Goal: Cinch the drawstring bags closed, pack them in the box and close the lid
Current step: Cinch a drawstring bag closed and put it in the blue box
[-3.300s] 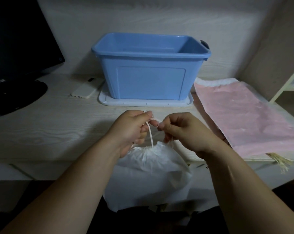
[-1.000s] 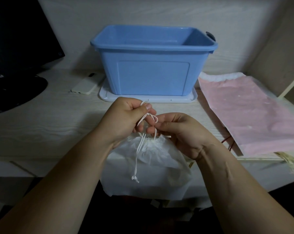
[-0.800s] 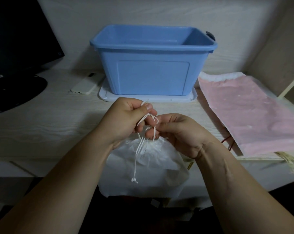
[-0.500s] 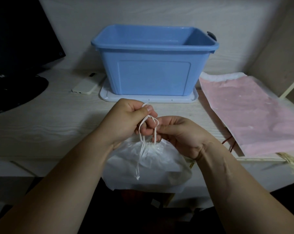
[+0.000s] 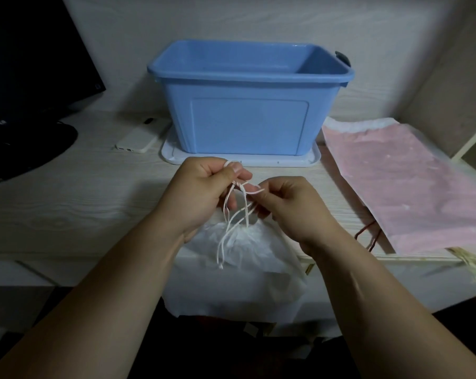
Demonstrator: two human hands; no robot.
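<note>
A white drawstring bag [image 5: 247, 272] hangs over the desk's front edge, its mouth gathered tight. My left hand [image 5: 201, 195] and my right hand [image 5: 289, 206] each pinch the white drawstring [image 5: 231, 231] just above the bag's mouth, with a small knot between my fingertips. Loose cord ends dangle down over the bag. Behind my hands stands the open blue box [image 5: 247, 105], resting on its white lid [image 5: 242, 158]. A pink drawstring bag [image 5: 412, 187] lies flat at the right, with a dark red cord [image 5: 368, 236] at its near end.
A white phone [image 5: 142, 135] lies left of the lid. A dark monitor [image 5: 26, 67] with its round base fills the far left. A wall rises right behind the box, and a side panel with a shelf frame [image 5: 472, 138] closes the right.
My hands have drawn slightly apart on the cord and the knot between them has tightened. The dangling cord ends have risen and the bag has shifted a little under my hands.
</note>
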